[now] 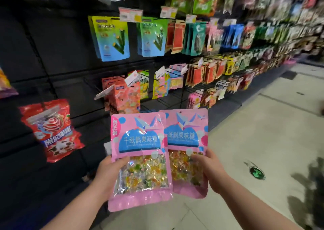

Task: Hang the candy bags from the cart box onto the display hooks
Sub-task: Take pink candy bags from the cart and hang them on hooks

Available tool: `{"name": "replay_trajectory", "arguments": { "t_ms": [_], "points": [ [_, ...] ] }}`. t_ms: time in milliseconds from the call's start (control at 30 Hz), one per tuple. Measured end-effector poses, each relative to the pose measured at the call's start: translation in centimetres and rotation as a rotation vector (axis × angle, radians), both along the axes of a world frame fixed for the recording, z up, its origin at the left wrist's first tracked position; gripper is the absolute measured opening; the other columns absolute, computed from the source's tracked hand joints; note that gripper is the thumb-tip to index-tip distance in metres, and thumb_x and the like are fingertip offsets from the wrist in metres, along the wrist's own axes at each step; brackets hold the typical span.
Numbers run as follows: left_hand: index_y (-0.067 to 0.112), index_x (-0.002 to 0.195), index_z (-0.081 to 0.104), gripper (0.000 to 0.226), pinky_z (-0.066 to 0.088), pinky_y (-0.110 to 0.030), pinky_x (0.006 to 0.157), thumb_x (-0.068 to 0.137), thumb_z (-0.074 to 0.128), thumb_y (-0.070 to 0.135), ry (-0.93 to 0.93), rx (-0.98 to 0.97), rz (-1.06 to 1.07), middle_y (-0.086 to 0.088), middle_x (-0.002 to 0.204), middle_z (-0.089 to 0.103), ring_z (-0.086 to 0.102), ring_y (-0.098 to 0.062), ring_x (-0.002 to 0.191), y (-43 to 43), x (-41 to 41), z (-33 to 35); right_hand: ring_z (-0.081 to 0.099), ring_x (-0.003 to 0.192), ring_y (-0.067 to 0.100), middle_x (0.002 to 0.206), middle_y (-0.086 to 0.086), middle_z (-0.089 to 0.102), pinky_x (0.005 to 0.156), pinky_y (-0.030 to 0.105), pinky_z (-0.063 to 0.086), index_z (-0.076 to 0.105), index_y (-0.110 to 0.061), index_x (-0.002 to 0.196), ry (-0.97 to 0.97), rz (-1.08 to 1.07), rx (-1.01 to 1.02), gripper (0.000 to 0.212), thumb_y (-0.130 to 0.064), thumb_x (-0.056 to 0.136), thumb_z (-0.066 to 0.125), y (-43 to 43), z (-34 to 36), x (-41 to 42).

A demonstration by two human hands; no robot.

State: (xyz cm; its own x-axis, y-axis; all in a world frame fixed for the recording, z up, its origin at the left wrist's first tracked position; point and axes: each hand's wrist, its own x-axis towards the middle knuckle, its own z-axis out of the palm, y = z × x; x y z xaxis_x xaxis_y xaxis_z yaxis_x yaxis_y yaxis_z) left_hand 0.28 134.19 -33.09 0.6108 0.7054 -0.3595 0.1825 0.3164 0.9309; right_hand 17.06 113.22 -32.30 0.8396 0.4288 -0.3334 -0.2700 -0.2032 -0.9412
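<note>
I hold two pink candy bags upright in front of the black display wall. My left hand grips the left pink bag by its left edge, thumb on the clear window. The right pink bag sits partly behind the left one, and my right hand grips it at its right edge. Both bags have a small hang hole at the top. Black wire display hooks jut out just above and behind the bags. The cart box is out of view.
A red candy bag hangs low at the left. Orange-pink bags and yellow-pink bags hang on hooks above my hands. Blue-green bags hang higher. The aisle floor with a drain runs to the right.
</note>
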Motion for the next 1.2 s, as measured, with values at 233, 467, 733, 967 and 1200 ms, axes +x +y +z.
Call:
{"name": "replay_trajectory", "arguments": {
  "t_ms": [233,467,733,967,1200],
  "points": [
    [0.012,0.098,0.068,0.011,0.054,-0.054,0.087,0.088,0.065,0.009,-0.012,0.079,-0.111,-0.016,0.093,0.073,0.069,-0.036,0.091,-3.5,7.2,1.3,0.065,0.071,0.022,0.092,0.014,0.067,0.043,0.02,0.052,0.056,-0.005,0.112,-0.054,-0.171,0.079,0.031,-0.001,0.082,0.06,-4.8,0.8,4.7],
    [0.015,0.092,0.067,0.009,0.049,-0.053,0.094,0.087,0.064,0.007,-0.04,0.098,-0.202,-0.014,0.094,0.072,0.066,-0.037,0.096,-4.6,17.8,1.3,0.068,0.084,0.03,0.094,0.015,0.07,0.074,0.041,0.058,0.062,-0.01,0.102,-0.13,-0.282,0.059,0.019,-0.005,0.085,0.058,-7.1,1.6,12.9],
    [0.012,0.087,0.067,0.009,0.05,-0.046,0.089,0.086,0.064,0.003,-0.084,0.119,-0.269,-0.013,0.088,0.069,0.063,-0.033,0.09,-4.1,32.0,1.7,0.07,0.094,0.035,0.099,0.013,0.073,0.085,0.056,0.055,0.065,-0.013,0.104,-0.185,-0.362,0.011,0.045,-0.031,0.063,0.067,-7.8,1.4,25.6],
    [0.008,0.083,0.068,0.009,0.053,-0.036,0.074,0.085,0.063,0.001,-0.084,0.087,-0.329,-0.01,0.082,0.072,0.067,-0.03,0.086,-4.5,41.6,1.3,0.069,0.094,0.041,0.099,0.02,0.072,0.083,0.059,0.054,0.067,-0.01,0.102,-0.169,-0.415,0.033,0.039,-0.022,0.065,0.064,-8.5,2.0,32.6],
    [0.01,0.099,0.068,0.011,0.051,-0.053,0.091,0.09,0.061,0.01,-0.065,0.053,-0.275,-0.016,0.098,0.072,0.067,-0.034,0.096,-5.1,47.8,0.3,0.069,0.078,0.032,0.086,0.015,0.072,0.078,0.049,0.056,0.066,-0.011,0.09,-0.148,-0.362,0.071,0.015,-0.009,0.075,0.065,-8.8,1.8,40.1]
  ]
}}
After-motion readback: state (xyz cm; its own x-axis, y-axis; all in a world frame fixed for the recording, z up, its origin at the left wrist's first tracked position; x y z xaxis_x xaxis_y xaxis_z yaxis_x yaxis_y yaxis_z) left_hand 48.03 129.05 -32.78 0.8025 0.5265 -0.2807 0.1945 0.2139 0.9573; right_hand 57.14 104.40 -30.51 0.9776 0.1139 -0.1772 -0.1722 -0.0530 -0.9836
